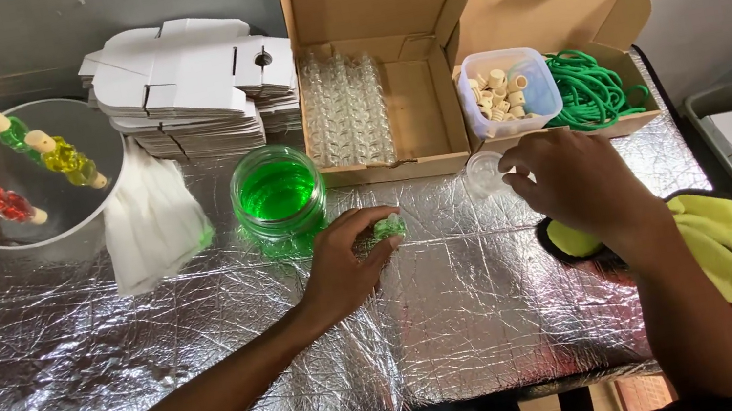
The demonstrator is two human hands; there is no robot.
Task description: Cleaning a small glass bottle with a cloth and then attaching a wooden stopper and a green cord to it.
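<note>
Your left hand (344, 264) closed around a small green-filled bottle (387, 228) on the foil-covered table (214, 360), just beside the jar of green liquid (278, 192). Your right hand (575, 180), fingers curled, pinched a clear plastic lid (484, 172) near the cardboard box (552, 16).

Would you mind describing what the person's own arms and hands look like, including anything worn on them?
Both arms are bare from the hands up to near the lower edge of the picture, where a dark edge, perhaps a sleeve, shows. The left hand and the right hand are bare too: no gloves, and no ring, watch or bracelet can be made out. No markings show on either forearm.
</note>
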